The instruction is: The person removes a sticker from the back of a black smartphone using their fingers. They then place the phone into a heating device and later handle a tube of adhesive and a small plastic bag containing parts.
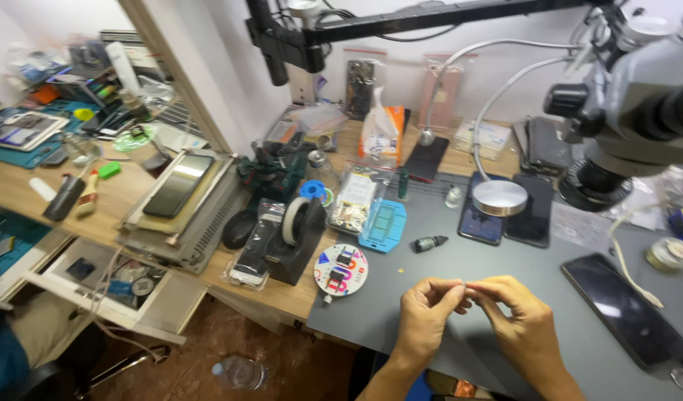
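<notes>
We cannot tell what is pinched between the fingertips of our left hand [424, 312] and right hand [521, 321]; only a tiny pale sliver shows there, too small to name. Both our forearms are cut off by the bottom edge. To the right of our right hand, the dark phone [622, 307] loses its lower corner near the edge. Above that hand, the microscope [638, 104] runs off the right edge, its top unseen.

Tape dispenser [293, 238] is standing on the surface [445, 260], left of a round disc [340, 269]; small bottle [428, 243] is lying behind both hands [471, 315].
</notes>
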